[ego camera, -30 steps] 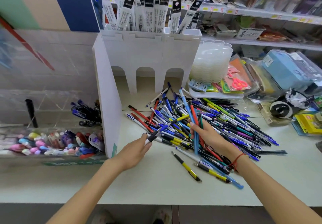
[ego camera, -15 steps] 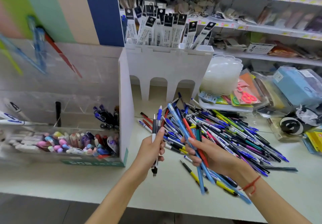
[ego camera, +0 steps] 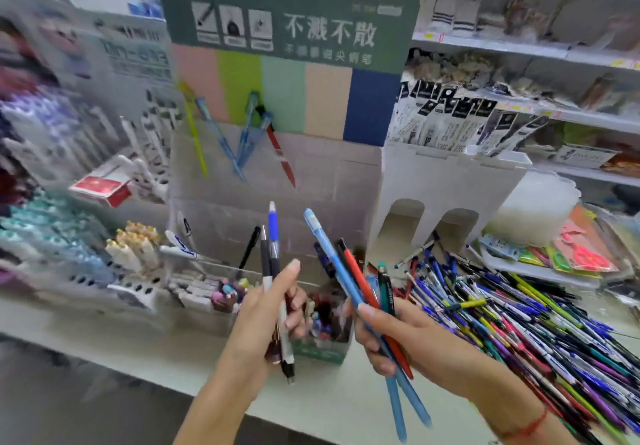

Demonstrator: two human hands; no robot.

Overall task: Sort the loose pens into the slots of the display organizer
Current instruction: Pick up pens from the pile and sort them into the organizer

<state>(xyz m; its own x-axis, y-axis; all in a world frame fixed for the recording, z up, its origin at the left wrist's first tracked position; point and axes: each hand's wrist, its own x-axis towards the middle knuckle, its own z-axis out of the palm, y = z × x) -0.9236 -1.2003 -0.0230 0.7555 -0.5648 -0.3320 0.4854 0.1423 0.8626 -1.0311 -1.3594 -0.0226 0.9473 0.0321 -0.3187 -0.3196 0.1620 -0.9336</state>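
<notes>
Head view shows the left hand (ego camera: 266, 309) gripping two pens (ego camera: 272, 257) and the right hand (ego camera: 391, 334) gripping a coloured bunch (ego camera: 349, 271) just before the display organizer (ego camera: 277, 167), likely mid-delivery, each pen next needing its matching slot.

Bare worktop (ego camera: 145, 351) lies open to the left of and below the left hand (ego camera: 263, 320), giving free passage there. To the right, the heap of loose pens (ego camera: 512, 316) covers the surface up to the right hand (ego camera: 398, 334). Ahead, the display organizer (ego camera: 273, 181) rises as a wall, with the white cardboard stand (ego camera: 446, 185) closing off its right side.
</notes>
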